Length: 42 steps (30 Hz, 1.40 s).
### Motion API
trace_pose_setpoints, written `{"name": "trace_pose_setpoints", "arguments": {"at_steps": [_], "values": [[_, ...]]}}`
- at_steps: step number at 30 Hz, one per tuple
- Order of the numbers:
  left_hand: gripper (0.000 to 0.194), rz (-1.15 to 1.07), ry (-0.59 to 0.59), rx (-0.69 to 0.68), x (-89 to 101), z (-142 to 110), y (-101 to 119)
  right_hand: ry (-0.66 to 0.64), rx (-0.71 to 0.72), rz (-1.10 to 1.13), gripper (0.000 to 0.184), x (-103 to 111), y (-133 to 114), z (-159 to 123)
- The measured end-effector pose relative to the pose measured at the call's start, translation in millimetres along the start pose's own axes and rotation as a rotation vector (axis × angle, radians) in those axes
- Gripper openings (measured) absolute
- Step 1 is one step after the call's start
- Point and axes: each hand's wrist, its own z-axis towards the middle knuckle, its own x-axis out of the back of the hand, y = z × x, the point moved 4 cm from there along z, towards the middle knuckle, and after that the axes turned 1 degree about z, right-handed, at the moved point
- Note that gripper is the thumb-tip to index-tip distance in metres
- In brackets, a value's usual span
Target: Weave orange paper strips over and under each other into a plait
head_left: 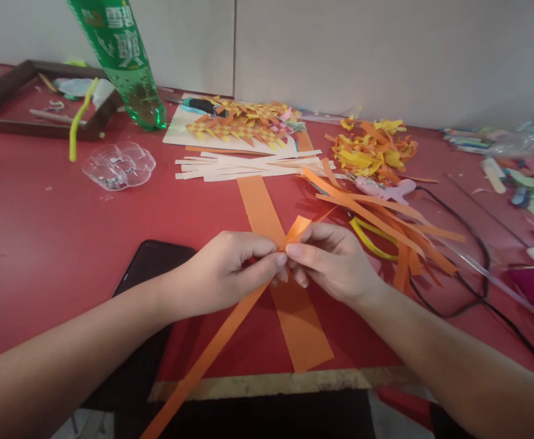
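Note:
A long narrow orange paper strip is pinched between my two hands. My left hand closes thumb and finger on it, and its long end hangs down to the lower left past the table edge. My right hand is closed on the strip's short end, which is folded up and sticks out above the fingertips. The fingers hide the fold itself. Beneath my hands a wider orange paper strip lies flat on the table.
Orange strips, yellow-handled scissors and a pink glue gun with a black cord lie right. White strips and a yellow-orange pile are behind. A black phone, clear dish and green bottle stand left.

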Motion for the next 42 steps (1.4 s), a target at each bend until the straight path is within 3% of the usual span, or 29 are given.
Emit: {"name": "trace_pose_setpoints", "arguments": {"at_steps": [17, 27, 34, 42], "values": [[0.030, 0.089, -0.017, -0.011, 1.6, 0.4, 2.6, 0.057, -0.028, 0.054, 0.026, -2.4, -4.2, 0.7], [0.028, 0.065, 0.026, -0.003, 3.3, -0.2, 0.8, -0.054, -0.027, 0.038, 0.016, -4.1, -1.3, -0.3], [0.030, 0.099, 0.015, -0.024, 4.0, -0.5, 3.7, 0.086, -0.022, 0.132, 0.023, 0.0, -7.7, 2.5], [0.030, 0.077, 0.017, -0.016, 3.2, -0.2, 3.4, 0.109, -0.026, 0.144, 0.023, 0.8, -9.4, 3.4]]}}
